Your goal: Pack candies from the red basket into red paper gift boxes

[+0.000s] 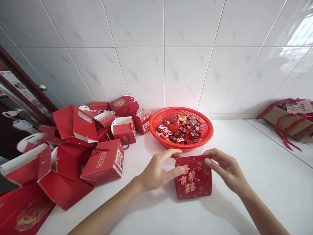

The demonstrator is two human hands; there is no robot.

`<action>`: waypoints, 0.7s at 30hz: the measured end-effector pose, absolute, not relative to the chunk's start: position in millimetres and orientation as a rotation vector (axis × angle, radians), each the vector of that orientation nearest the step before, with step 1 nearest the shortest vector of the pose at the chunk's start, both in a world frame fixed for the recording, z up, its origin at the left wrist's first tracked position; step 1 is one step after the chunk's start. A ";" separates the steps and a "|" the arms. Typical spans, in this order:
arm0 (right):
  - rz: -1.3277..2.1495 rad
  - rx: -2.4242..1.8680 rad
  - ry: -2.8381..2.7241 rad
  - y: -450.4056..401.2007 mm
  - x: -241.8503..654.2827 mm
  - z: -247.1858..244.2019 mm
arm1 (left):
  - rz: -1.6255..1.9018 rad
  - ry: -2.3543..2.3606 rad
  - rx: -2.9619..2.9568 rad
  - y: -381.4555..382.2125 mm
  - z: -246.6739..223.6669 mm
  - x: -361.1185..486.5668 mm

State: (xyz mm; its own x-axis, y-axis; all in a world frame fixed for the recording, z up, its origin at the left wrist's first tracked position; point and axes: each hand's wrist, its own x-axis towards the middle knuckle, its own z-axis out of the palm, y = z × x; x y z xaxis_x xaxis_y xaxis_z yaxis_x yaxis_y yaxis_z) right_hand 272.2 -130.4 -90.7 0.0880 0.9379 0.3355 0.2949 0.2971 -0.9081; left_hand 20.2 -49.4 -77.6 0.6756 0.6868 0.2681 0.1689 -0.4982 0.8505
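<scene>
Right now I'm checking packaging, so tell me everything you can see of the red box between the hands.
The red box, apparently card, has pale Chinese characters and faint patterning on its near face, plus a tiny pale spot near the top edge. It appears to stand on the white surface, nearer than the basket. The left hand's thumb lies over its upper left; the right hand grips its top right corner. Its inside is hidden.

One head-worn camera is looking forward and down.
From the wearer's head, this single view is facing a glossy, grey-veined white tile wall point(139, 26) at twelve o'clock and overlooking a smooth white worktop point(244, 182) at close range, with the bare left hand point(158, 171) showing near six o'clock and the bare right hand point(226, 168) near four.
</scene>
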 end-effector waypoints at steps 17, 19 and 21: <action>-0.236 -1.589 -0.335 -152.1 445.3 -92.7 | 0.595 0.660 2.006 -54.8 -120.9 23.8; -0.375 -1.597 -0.284 -159.0 462.4 -99.1 | 0.574 0.636 2.006 -58.2 -127.9 25.9; -0.498 -1.621 -0.232 -165.4 475.6 -104.7 | 0.538 0.630 2.006 -61.0 -133.9 27.6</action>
